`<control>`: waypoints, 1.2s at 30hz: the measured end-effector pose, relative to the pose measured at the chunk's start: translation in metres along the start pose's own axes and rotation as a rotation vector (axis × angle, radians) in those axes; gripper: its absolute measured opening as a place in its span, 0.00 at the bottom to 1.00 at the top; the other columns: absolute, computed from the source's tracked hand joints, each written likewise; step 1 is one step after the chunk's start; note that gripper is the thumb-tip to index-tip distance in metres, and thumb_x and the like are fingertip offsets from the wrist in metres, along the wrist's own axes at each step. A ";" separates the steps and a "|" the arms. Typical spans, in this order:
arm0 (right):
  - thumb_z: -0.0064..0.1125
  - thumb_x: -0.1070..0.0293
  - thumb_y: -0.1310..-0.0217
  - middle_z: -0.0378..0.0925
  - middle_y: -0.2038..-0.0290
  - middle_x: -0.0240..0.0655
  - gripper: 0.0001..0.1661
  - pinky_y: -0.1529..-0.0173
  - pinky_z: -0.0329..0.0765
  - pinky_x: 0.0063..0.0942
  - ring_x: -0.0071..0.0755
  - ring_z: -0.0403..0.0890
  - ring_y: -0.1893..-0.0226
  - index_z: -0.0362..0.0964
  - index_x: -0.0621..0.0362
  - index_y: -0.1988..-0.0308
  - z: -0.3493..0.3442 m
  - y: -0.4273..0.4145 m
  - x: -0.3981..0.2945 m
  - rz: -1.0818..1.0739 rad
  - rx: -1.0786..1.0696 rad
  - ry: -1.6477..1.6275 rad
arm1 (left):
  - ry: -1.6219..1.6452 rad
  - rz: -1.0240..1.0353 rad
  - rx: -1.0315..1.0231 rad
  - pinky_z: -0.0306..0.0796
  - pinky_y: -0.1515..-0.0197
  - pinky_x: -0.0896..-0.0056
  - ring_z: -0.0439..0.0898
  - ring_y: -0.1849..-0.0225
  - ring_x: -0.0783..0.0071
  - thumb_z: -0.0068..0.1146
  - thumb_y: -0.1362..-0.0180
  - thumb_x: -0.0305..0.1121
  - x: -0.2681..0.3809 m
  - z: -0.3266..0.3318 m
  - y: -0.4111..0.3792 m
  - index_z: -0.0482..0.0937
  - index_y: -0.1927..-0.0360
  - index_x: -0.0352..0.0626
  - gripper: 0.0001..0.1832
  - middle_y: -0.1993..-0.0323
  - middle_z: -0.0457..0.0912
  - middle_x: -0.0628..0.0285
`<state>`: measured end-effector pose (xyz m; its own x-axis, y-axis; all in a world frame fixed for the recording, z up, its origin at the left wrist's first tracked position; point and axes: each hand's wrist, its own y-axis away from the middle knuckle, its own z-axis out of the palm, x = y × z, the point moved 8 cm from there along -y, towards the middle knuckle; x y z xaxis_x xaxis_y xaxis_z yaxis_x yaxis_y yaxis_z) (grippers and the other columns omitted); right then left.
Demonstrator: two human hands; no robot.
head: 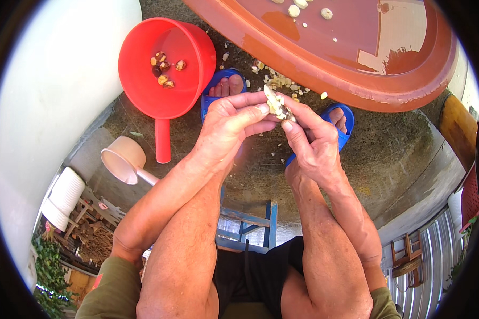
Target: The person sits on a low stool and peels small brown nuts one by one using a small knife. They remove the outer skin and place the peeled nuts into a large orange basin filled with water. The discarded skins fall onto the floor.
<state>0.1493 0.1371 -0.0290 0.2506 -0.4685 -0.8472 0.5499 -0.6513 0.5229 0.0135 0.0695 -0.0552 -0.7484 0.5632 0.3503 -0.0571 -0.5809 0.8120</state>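
Observation:
Both of my hands meet in front of my knees, over the wet ground. My left hand (239, 115) pinches a small pale piece with ragged pale shavings (276, 105) around it. My right hand (311, 131) holds something small and dark against it from the other side; my fingers hide most of it. Up to the left, a red plastic dipper (163, 107) contains several peeled or partly peeled brown nuts (162, 79) in a little water. Pale peeled pieces (326, 13) lie in the water of a large orange-brown plastic basin (343, 89) at the upper right.
Pale scraps (279, 79) are strewn on the concrete between my blue sandals (223, 75) and the basin. A beige dipper (123, 159) lies on its side at the left, by a large white rounded container (64, 60). A blue wooden stool (247, 223) stands below me.

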 end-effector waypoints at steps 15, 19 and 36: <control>0.56 0.81 0.31 0.64 0.76 0.21 0.34 0.67 0.62 0.18 0.16 0.60 0.73 0.63 0.56 0.28 0.005 0.005 0.000 0.173 -0.112 -0.128 | -0.139 0.208 0.017 0.78 0.44 0.65 0.85 0.51 0.67 0.61 0.38 0.23 0.022 0.016 0.003 0.64 0.29 0.29 0.33 0.53 0.86 0.52; 0.56 0.82 0.32 0.64 0.76 0.21 0.34 0.68 0.62 0.18 0.15 0.60 0.74 0.64 0.56 0.29 0.006 0.004 -0.005 0.139 -0.081 -0.081 | -0.112 0.215 0.027 0.77 0.45 0.67 0.85 0.51 0.68 0.62 0.38 0.23 0.022 0.017 0.003 0.64 0.29 0.28 0.34 0.54 0.86 0.52; 0.56 0.75 0.27 0.78 0.66 0.28 0.24 0.70 0.65 0.15 0.11 0.67 0.73 0.72 0.61 0.34 0.004 0.005 0.012 0.244 -0.068 -0.268 | -0.290 0.207 0.005 0.80 0.48 0.68 0.84 0.50 0.69 0.55 0.37 0.20 0.015 0.007 0.002 0.61 0.27 0.35 0.34 0.54 0.85 0.53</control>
<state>0.1521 0.1261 -0.0366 0.1684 -0.7508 -0.6387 0.5539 -0.4639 0.6914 0.0068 0.0805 -0.0453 -0.5250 0.5779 0.6248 0.0799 -0.6974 0.7122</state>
